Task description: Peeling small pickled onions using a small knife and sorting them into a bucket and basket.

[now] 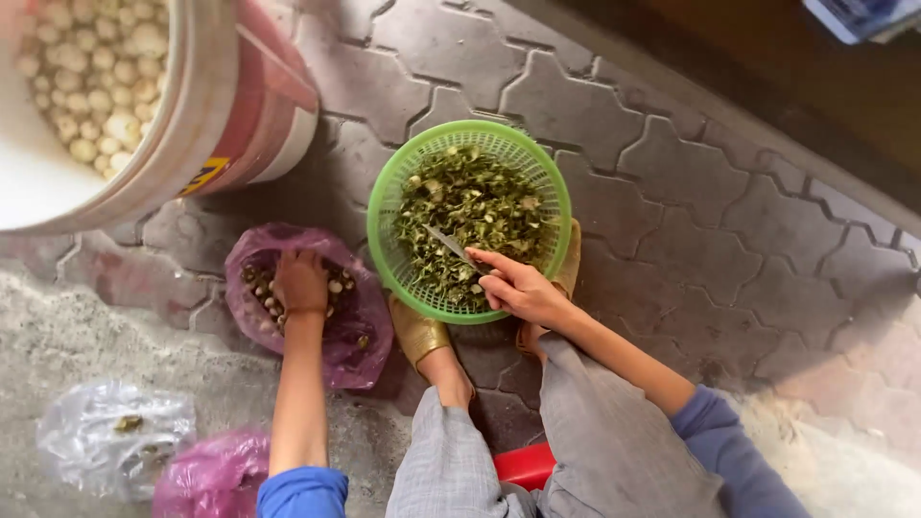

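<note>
Left hand (300,283) – curled down into seeds in purple bag (365,336) | right hand (518,288) – gripping knife (449,245) over green basket (389,206)

Between my left hand (299,281) in the purple bag (360,336) and my right hand (518,288) over the green basket (384,206), my foot (427,350) blocks the gap. The big bucket (240,105) crowds the paving ahead-left; bare pavers (729,221) right of the basket lie open.

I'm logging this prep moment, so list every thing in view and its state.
left hand: reaching into the purple bag
purple bag: open, holding small round pieces
right hand: holding the knife
knife: over the basket
green basket: holding green trimmings
white bucket: holding pale round pieces
</note>
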